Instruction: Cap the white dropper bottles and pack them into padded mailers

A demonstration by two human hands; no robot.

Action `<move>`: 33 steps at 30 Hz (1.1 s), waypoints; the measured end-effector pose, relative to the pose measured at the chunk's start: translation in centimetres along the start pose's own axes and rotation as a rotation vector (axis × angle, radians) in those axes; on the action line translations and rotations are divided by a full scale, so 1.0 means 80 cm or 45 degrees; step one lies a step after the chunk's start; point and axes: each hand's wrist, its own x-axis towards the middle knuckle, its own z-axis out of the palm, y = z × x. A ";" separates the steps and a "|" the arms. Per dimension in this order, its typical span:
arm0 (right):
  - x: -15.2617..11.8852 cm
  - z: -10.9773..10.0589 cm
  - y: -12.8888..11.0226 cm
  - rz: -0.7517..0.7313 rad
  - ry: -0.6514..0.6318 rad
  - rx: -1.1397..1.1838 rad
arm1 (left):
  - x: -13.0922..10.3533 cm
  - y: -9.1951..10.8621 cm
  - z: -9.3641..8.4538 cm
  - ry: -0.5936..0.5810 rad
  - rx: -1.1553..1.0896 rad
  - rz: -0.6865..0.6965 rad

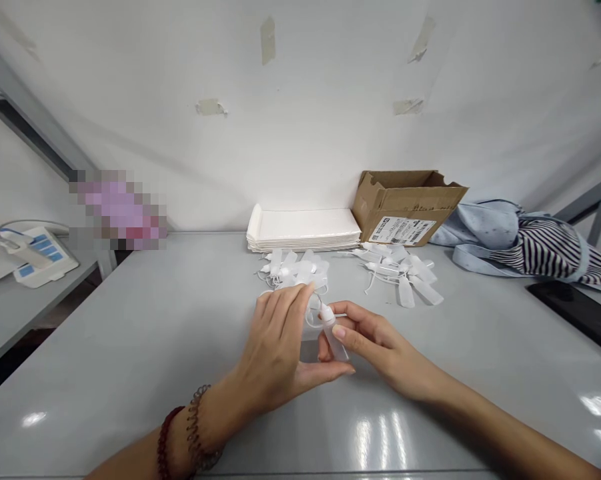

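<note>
A small translucent squeeze bottle [336, 341] with a white cap tilts between my hands above the table. My right hand [375, 337] grips its body, the thumb on the front and the fingers behind. Around its left side curls my left hand [280, 340], fingertips by the cap and a thin loop, thumb beneath the base; how firmly these fingers hold is partly hidden. Just beyond my hands lies a pile of similar squeeze bottles [303, 267], partly covered by my left hand. A second bottle pile [405, 270] lies farther right.
A stack of white padded envelopes [305, 230] rests against the wall beside an open cardboard box [410, 207]. On the right are a striped and blue cloth bag [545, 243] and a black phone-like slab [575, 317]. A white-blue device [47, 257] stands on a left side surface.
</note>
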 end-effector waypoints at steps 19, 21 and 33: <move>0.003 0.000 0.004 0.044 -0.014 -0.029 | 0.002 -0.004 0.003 -0.028 -0.098 -0.023; 0.003 -0.002 0.005 0.062 0.060 -0.071 | 0.001 -0.007 0.004 -0.063 -0.098 -0.069; 0.010 -0.078 -0.004 -0.181 0.887 -1.378 | 0.006 -0.029 0.003 -0.104 0.141 -0.304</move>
